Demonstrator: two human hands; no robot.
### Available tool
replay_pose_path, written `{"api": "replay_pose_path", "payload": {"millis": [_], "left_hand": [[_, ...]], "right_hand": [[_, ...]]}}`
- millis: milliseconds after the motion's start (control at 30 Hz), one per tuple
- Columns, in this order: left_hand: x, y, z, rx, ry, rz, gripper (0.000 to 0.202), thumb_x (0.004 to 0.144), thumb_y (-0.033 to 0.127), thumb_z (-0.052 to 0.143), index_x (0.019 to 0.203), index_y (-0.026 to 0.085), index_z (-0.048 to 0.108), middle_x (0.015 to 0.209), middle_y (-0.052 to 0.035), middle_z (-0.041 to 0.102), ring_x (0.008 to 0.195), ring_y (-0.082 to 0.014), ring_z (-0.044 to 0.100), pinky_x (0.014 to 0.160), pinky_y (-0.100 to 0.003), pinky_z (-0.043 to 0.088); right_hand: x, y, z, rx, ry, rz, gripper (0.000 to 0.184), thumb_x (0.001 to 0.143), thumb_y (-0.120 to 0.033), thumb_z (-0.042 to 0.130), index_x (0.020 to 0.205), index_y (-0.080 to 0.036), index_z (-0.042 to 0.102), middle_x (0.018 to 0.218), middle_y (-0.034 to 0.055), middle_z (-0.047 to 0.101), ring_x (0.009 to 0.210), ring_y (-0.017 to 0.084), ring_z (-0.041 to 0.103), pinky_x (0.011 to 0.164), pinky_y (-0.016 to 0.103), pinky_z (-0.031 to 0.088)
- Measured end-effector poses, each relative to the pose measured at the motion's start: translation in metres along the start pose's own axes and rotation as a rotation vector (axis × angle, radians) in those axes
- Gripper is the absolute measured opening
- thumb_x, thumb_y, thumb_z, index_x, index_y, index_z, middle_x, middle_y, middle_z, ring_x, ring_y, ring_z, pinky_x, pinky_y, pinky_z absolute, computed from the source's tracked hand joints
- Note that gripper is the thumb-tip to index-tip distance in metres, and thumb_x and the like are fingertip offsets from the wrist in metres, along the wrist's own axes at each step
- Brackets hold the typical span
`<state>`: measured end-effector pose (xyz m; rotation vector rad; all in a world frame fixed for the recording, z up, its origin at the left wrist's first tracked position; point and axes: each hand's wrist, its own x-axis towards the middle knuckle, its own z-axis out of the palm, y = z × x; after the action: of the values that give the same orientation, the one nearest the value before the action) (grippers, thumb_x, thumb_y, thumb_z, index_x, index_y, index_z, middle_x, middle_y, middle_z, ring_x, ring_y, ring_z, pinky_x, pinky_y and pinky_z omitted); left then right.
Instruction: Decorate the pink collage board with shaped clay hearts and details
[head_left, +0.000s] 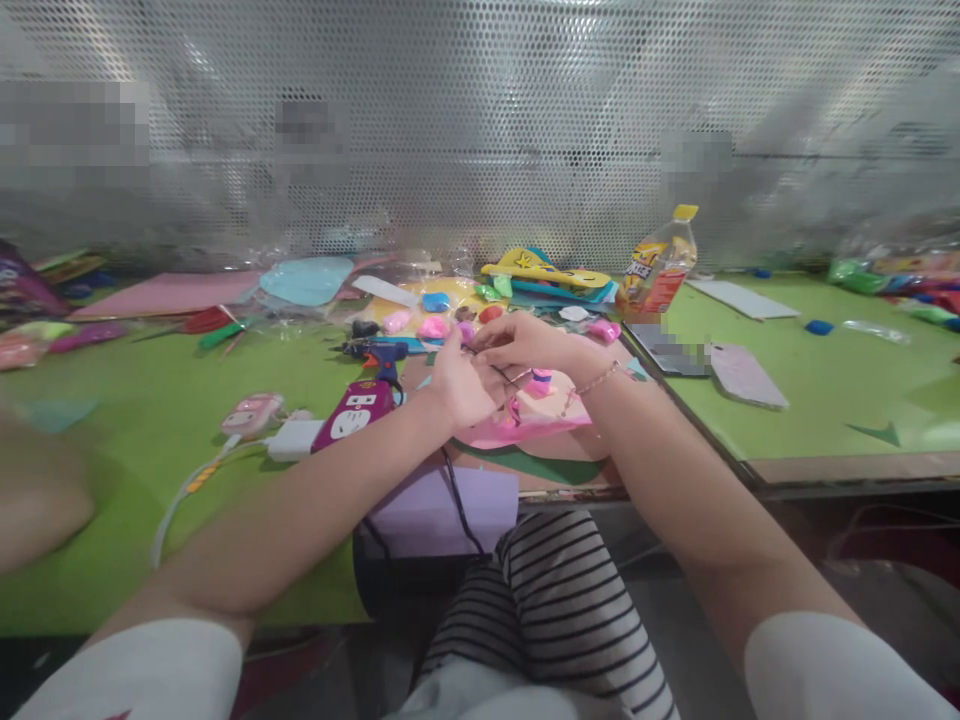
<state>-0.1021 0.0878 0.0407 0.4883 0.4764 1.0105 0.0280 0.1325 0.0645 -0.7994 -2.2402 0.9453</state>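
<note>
My left hand (469, 388) is turned palm up above the pink craft piece (551, 415), its fingers partly curled. My right hand (529, 343) bends over it from the right, fingertips closed against the left fingers. A thin dark stick (510, 378) shows between the hands; which one grips it is unclear, and anything smaller there is hidden. Pink shapes and a small pink-and-purple figure (540, 382) lie on the craft piece below. Just left of my hands rests a blue glue gun (386, 355). Lumps of coloured clay (433, 327) sit behind them.
A purple power strip (356, 410) with a white charger (292, 440) is beside my left forearm. A drink bottle (660, 265) stands back right, near two phones (746, 376). Yellow foam cutouts (547, 270) lie behind. Another person's arm (41, 490) is at far left.
</note>
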Motion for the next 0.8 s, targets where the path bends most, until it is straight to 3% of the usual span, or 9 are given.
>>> {"api": "replay_pose_path", "payload": {"millis": [300, 500, 667, 733, 800], "left_hand": [[0.003, 0.007, -0.002, 0.108, 0.036, 0.050, 0.069, 0.091, 0.067, 0.017, 0.087, 0.015, 0.062, 0.084, -0.0124, 0.067, 0.087, -0.0244, 0.065, 0.084, -0.040, 0.050], [0.000, 0.029, -0.005, 0.347, 0.104, 0.038, 0.059, 0.086, 0.065, 0.034, 0.085, 0.012, 0.061, 0.093, -0.0155, 0.065, 0.095, -0.0278, 0.062, 0.084, -0.040, 0.049], [-0.016, 0.067, 0.006, 0.599, 0.165, 0.275, 0.039, 0.089, 0.048, 0.039, 0.092, 0.014, 0.058, 0.101, -0.0110, 0.063, 0.100, -0.0221, 0.059, 0.084, -0.032, 0.046], [-0.027, 0.084, 0.016, 0.715, 0.141, 0.367, 0.038, 0.092, 0.044, 0.035, 0.097, 0.015, 0.059, 0.104, -0.0089, 0.063, 0.100, -0.0195, 0.059, 0.085, -0.029, 0.045], [-0.035, 0.100, 0.025, 0.920, 0.100, 0.360, 0.043, 0.092, 0.045, 0.035, 0.097, 0.013, 0.062, 0.101, -0.0111, 0.065, 0.095, -0.0229, 0.062, 0.082, -0.032, 0.046]], "right_hand": [[0.005, 0.004, 0.012, 0.129, 0.206, 0.002, 0.013, 0.067, -0.026, 0.070, 0.076, -0.016, 0.071, 0.077, 0.0013, 0.069, 0.071, 0.012, 0.062, 0.069, 0.027, 0.049], [0.013, -0.001, -0.016, 0.396, 0.387, -0.096, 0.019, 0.062, -0.032, 0.077, 0.070, -0.017, 0.068, 0.072, -0.0006, 0.067, 0.067, 0.010, 0.060, 0.068, 0.027, 0.049], [0.026, -0.001, -0.039, 0.272, 0.332, -0.032, 0.023, 0.056, -0.030, 0.081, 0.071, -0.016, 0.070, 0.069, 0.0003, 0.067, 0.064, 0.011, 0.058, 0.063, 0.027, 0.047], [0.032, 0.003, -0.037, 0.198, 0.250, 0.009, 0.022, 0.060, -0.031, 0.078, 0.072, -0.015, 0.070, 0.068, 0.0011, 0.067, 0.061, 0.011, 0.057, 0.060, 0.027, 0.046], [0.039, 0.008, -0.030, 0.154, 0.176, 0.030, 0.020, 0.062, -0.030, 0.076, 0.072, -0.015, 0.069, 0.068, 0.0016, 0.067, 0.060, 0.011, 0.056, 0.059, 0.027, 0.045]]}}
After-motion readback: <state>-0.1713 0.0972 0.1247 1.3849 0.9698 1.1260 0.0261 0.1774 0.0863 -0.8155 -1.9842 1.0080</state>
